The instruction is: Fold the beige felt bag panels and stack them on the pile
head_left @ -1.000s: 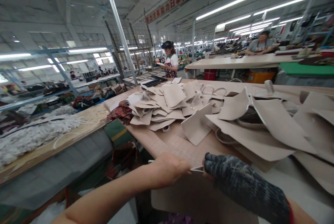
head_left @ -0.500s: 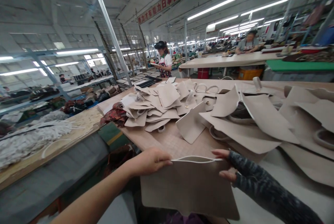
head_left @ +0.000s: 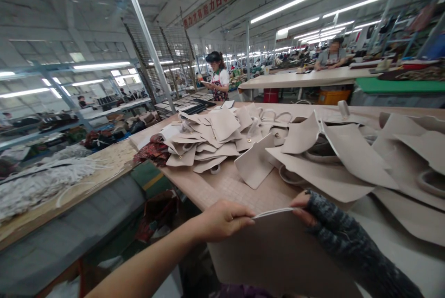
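Between my hands hangs a taupe leather bag panel, folded double, with two pale edges meeting along its top. My left hand pinches that top edge near its left part, thumb and fingers closed. At the right end of the same edge, my right hand grips it between thumb and fingers; a dark grey knitted sleeve covers the wrist and part of the hand. The panel's lower part runs out of the picture. Just beyond, a loose taupe piece leans on the table.
A heap of taupe pieces with straps lies on the table, and larger ones spread to the right. Patterned red cloth sits at the table's left corner. On a left bench lie white strips. A person stands beyond the table.
My left hand has moved right along the top edge, and my right hand has closed on it. The gap between the two edges has narrowed, and the panel has shifted right.
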The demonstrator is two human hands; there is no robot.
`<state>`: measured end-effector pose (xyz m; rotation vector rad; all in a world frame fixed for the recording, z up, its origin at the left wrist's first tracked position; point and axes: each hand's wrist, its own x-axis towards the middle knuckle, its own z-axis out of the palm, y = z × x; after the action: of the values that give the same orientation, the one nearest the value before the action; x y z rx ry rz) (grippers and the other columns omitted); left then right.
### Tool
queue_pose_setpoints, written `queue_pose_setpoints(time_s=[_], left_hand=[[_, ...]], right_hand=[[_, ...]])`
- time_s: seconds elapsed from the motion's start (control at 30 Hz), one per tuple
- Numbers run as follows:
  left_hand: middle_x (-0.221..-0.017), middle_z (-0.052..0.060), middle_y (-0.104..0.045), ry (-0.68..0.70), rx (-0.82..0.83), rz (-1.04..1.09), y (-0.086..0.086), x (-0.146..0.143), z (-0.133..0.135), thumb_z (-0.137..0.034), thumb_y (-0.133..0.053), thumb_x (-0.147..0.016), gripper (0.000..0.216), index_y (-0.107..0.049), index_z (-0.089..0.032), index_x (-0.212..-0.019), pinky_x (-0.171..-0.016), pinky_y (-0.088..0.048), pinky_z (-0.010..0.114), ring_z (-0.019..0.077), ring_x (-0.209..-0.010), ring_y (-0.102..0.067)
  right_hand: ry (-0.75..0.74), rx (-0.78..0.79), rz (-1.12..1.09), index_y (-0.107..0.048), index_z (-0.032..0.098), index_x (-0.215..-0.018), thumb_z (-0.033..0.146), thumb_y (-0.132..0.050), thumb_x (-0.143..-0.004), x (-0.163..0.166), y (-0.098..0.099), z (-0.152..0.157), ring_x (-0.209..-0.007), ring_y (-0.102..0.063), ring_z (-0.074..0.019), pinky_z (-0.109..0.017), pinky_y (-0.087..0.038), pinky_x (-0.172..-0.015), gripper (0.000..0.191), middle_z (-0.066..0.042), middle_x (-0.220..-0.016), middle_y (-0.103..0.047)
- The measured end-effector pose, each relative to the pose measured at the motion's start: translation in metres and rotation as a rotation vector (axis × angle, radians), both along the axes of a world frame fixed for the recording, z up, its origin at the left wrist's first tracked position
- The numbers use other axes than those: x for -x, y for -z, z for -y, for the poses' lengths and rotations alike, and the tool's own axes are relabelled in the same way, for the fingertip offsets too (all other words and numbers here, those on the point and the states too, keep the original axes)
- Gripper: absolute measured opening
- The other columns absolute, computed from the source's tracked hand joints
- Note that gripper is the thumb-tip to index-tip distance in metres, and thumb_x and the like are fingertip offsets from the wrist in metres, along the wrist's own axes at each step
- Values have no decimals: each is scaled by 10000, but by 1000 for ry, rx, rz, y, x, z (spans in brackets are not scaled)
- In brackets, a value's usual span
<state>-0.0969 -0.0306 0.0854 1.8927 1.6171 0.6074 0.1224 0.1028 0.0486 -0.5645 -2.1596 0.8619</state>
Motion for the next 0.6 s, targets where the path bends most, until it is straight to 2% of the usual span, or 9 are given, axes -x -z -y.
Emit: queue_pose_setpoints(time_s=[0.1, 0.17, 0.27, 0.33, 0.47, 0.6], left_hand=[[-904, 68, -723, 14, -7, 67, 0, -1, -1, -226, -499, -895, 250, -683, -129, -1034, -734, -470, 190, 150, -805, -652], [-901, 60, -722, -5, 8, 121, -1, -2, 0, -232, -502, -892, 247, -686, -132, -1022, -728, -474, 190, 149, -803, -649], [-912, 56, -717, -43, 14, 170, -4, -9, 1, -247, -511, -886, 258, -673, -132, -1050, -709, -473, 186, 147, -799, -641], [-893, 55, -715, -61, -12, 150, -6, -14, 0, -252, -510, -887, 258, -673, -131, -1046, -695, -468, 183, 145, -782, -638], [-813, 57, -708, -37, -92, 27, -8, -20, -2, -257, -460, -916, 270, -679, -124, -1001, -666, -462, 186, 141, -726, -637], [-909, 75, -710, 34, -136, -55, -8, -21, -3, -251, -391, -947, 300, -641, -132, -1063, -725, -473, 196, 155, -820, -654]], right_hand=[[41, -67, -23, -622, 268, -848, 404, -489, -868, 2, -3, 2, -791, -609, -170, -269, -491, -756, 192, -6, -813, -642], [55, -56, -23, -621, 264, -836, 416, -487, -866, 4, -6, 4, -778, -614, -171, -265, -499, -736, 205, -8, -801, -643], [-8, -10, -14, -627, 259, -809, 420, -489, -860, 9, -9, 9, -747, -625, -160, -241, -515, -706, 218, 0, -764, -651], [-21, -7, -36, -633, 256, -797, 418, -497, -854, 12, -10, 14, -741, -635, -158, -240, -524, -719, 219, 2, -747, -663], [58, -36, -96, -648, 244, -785, 457, -509, -836, 16, -12, 21, -734, -664, -176, -253, -550, -709, 260, -16, -759, -699], [95, -19, -94, -654, 246, -776, 452, -500, -836, 18, -15, 24, -682, -672, -168, -232, -564, -639, 264, -6, -722, -704]])
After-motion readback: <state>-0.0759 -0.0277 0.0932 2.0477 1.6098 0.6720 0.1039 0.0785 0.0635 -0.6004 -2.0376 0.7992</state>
